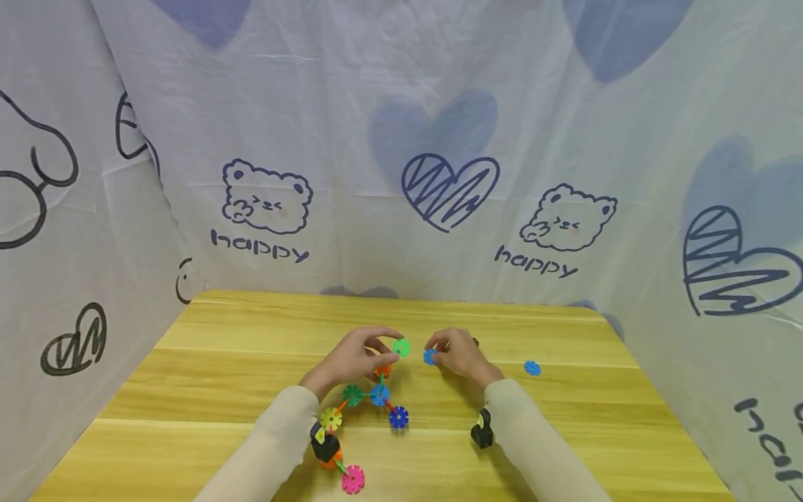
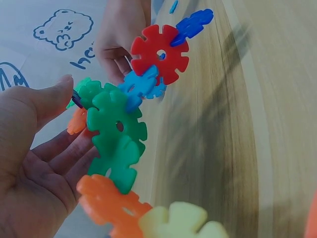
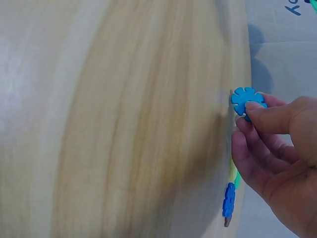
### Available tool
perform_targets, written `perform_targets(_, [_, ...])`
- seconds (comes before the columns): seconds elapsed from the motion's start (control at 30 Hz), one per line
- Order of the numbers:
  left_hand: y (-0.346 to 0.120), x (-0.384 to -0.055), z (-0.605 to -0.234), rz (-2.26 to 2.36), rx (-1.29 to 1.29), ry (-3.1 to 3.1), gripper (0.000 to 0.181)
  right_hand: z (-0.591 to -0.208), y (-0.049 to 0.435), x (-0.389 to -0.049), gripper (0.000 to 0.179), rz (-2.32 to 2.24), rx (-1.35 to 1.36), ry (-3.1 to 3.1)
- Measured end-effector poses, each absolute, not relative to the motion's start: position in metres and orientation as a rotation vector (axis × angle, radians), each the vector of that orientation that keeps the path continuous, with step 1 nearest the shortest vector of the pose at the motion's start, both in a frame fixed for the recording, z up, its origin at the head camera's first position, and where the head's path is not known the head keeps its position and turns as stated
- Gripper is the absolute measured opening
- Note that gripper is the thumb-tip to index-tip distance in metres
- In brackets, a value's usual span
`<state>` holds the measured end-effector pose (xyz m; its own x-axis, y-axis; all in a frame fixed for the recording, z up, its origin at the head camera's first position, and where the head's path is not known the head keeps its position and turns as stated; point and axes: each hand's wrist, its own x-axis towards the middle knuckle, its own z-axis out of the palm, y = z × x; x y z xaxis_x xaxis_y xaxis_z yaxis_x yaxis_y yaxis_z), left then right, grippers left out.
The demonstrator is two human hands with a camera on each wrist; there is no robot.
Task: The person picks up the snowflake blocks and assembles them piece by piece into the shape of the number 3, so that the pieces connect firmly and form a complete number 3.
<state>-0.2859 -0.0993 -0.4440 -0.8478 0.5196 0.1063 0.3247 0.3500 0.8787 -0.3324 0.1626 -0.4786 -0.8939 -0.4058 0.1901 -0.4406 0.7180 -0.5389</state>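
Note:
My left hand (image 1: 359,357) pinches a light green snowflake disc (image 1: 402,347) between thumb and fingertips. That disc tops a linked chain of notched plastic discs, with an orange disc (image 1: 383,370) just below it. Lower down come a blue disc (image 1: 379,394), a dark blue disc (image 1: 398,417), a dark green disc (image 1: 353,395) and a yellow disc (image 1: 331,419). A pink disc (image 1: 353,480) forms the near end. A short gap to the right, my right hand (image 1: 461,353) holds a single blue disc (image 3: 246,101) between thumb and fingers.
Another blue disc (image 1: 532,367) lies alone on the wooden table (image 1: 602,418), right of my right hand. A small dark brown piece (image 1: 475,342) shows just behind that hand. Printed cloth (image 1: 376,272) hangs at the table's back and sides.

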Motion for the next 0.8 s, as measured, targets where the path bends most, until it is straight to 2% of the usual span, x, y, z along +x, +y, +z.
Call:
perform_targets(0.27, [-0.100, -0.285, -0.443, 1.501, 0.767, 2.417, 0.040, -0.473, 0.164, -0.329, 0.014, 1.043, 0.628, -2.866])
perform_targets(0.8, [-0.100, -0.285, -0.444, 1.504, 0.753, 2.420, 0.040, -0.462, 0.168, -0.322, 0.015, 1.180, 0.650, -2.799])
